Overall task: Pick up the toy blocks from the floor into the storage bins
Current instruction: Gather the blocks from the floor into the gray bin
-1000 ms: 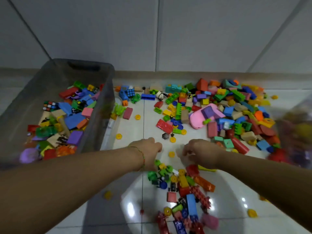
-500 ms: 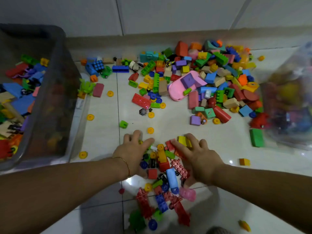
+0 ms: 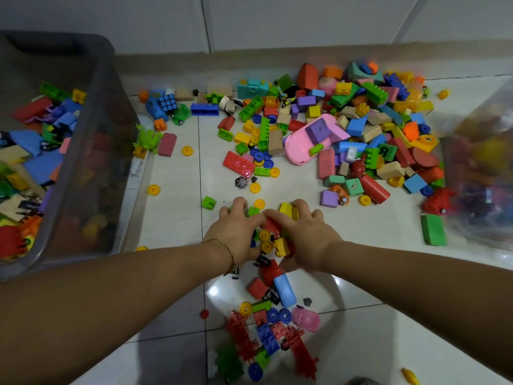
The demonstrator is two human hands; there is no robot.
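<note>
Fingers [image 3: 239, 203] bent and spread on both hands, which are cupped knuckles-up over one clump of small blocks [image 3: 273, 241] on the tile floor [image 3: 172, 218]. Left hand [image 3: 236, 232] and right hand [image 3: 306, 234] squeeze it from either side, nearly touching at the far edge. The clump looks to be on the floor, not lifted.

Handling, big to small:
- Foam bricks in the main pile [image 3: 361, 129]: likely light, soft, grippy. Pinch anywhere.
- Hard plastic bricks: light, stiff, probably slick on glossy tile, and could skate out of a side squeeze. Get fingertips under the clump's base, palms as walls.
- Wheel discs: thin, flat to the floor, apt to drop through finger gaps. Sweep, don't pinch.

Counts, big to small:
- grey bin [image 3: 111, 140] x1, left, part full
- clear container [image 3: 480, 168] x1, right; blurred, bag or bin, can't tell
- main pile x1, along the wall; pieces too many to count
- near heap [image 3: 277, 323] x1, on the person's side of the hands
- pink toy car [image 3: 305, 147] x1
- big green block [image 3: 433, 229] x1, lying apart
- small pink car [image 3: 305, 320] x1
- green frog [image 3: 147, 138] x1
- puzzle cube [image 3: 168, 102] x1
- loose yellow discs [image 3: 187, 150] on open floor: at least six
</note>
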